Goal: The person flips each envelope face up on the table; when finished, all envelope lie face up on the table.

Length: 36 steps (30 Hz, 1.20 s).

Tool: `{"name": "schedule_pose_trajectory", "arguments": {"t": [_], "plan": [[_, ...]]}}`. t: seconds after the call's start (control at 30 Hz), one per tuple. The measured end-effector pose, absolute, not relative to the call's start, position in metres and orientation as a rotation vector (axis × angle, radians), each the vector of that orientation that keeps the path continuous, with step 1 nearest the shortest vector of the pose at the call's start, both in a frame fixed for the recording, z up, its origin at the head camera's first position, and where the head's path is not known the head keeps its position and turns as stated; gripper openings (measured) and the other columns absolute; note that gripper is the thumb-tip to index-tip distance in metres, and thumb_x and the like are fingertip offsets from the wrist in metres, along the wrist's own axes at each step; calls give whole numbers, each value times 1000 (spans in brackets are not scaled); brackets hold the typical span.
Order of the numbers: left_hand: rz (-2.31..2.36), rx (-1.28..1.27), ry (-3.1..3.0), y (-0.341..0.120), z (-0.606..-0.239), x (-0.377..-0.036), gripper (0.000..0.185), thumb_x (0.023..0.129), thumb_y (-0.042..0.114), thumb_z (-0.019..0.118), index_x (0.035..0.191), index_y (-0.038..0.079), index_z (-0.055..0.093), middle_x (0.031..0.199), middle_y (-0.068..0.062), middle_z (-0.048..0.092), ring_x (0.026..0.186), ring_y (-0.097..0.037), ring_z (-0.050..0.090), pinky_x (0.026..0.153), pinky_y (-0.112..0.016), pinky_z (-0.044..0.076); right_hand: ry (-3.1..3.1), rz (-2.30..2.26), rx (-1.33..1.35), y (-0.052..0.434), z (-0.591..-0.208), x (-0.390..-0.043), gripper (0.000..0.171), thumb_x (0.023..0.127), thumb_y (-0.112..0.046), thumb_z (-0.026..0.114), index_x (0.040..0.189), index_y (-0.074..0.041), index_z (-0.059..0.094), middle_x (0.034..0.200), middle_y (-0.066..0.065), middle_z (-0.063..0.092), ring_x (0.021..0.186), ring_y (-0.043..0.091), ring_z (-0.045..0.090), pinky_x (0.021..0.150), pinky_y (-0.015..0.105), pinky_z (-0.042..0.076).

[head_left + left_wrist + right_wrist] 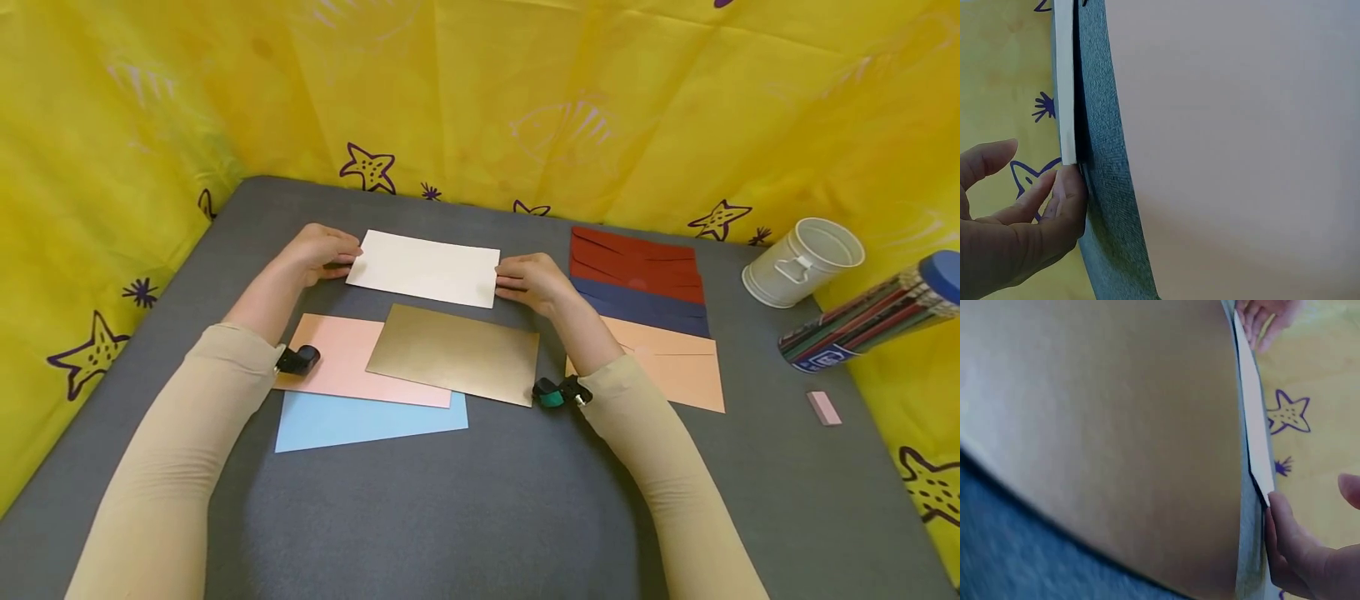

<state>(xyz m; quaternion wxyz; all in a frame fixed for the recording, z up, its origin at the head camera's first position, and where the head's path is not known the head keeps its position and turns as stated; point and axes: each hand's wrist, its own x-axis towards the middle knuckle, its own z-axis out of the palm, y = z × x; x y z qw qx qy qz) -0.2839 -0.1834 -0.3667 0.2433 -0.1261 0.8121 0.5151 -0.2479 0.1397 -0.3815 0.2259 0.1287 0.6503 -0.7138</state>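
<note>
Left hand (318, 250) and right hand (534, 280) bookending a smooth white paper rectangle (423, 269), upper middle of frame
Fingers touching its short edges, thumbs apart; just a skinny grey tabletop (435, 508) strip above the metallic-gold rectangular card (457, 354).

- plain white paper (427, 268)
- gold sheet (457, 354) with a metallic sheen
- pale pink sheet (348, 358)
- light blue sheet (367, 422)
- red envelope (633, 265), navy envelope (645, 307), peach envelope (682, 368)
- dark grey table (420, 508)
- yellow cloth (480, 83) with purple starfish (369, 168) and bursts (140, 292), faint pale fish (558, 129)
- beige sleeves (165, 450)
- off-white cup (787, 268)
- blue-lidded tub (862, 321), its pencils (881, 310) red, green and dark
- pink eraser (824, 408)
</note>
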Motion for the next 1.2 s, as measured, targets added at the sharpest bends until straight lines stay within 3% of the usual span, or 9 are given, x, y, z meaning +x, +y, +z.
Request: {"name": "schedule_pose_trajectory", "arguments": {"t": [0.3,0.53,0.63,0.8,0.9,1.03,1.2], "plan": [[1478,-310,2202,-172,-360,-286,53,98,12,58,146,-2,43,111,-2,50,83,-7,56,75,-17,55,1801,-2005,400,160,-374,-252,49,99,-1,49,147,6,39,117,9,52,96,18,59,114,42,43],[1521,-309,2239,-163,-354,-286,47,93,6,64,138,-4,52,95,0,56,69,-4,59,67,-15,56,1821,-2020,440,172,-367,-254,48,98,0,53,145,3,44,115,4,51,87,14,62,113,38,45],[1558,-304,2231,-160,-352,-288,45,93,8,65,135,-3,54,89,3,58,68,-3,59,67,-16,57,1828,-2025,454,177,-365,-255,47,98,-1,53,144,1,46,113,4,52,87,14,61,105,33,51],[1598,-280,2214,-154,-347,-290,40,93,10,67,129,-1,57,81,8,62,68,-3,62,68,-17,58,1843,-2051,473,186,-363,-258,46,97,-3,57,142,-1,50,102,2,57,83,12,60,82,22,58],[1613,-247,2212,-150,-345,-291,37,92,12,67,126,0,58,81,9,63,70,-3,64,72,-19,59,1824,-2103,502,191,-361,-260,35,95,-3,60,130,-3,58,90,1,60,77,12,60,74,21,57],[1681,-186,2207,-145,-344,-293,30,91,12,69,118,2,60,85,6,63,72,-4,66,79,-23,60,1808,-2166,509,198,-358,-261,9,95,-3,61,102,-8,64,81,-1,63,72,12,61,73,22,58],[1810,-79,2215,-139,-342,-293,17,91,11,70,105,7,62,88,7,62,78,-4,66,77,-18,58,1753,-2243,452,207,-354,-260,13,94,-3,61,86,-12,66,81,-1,66,74,13,62,76,23,58]]}}
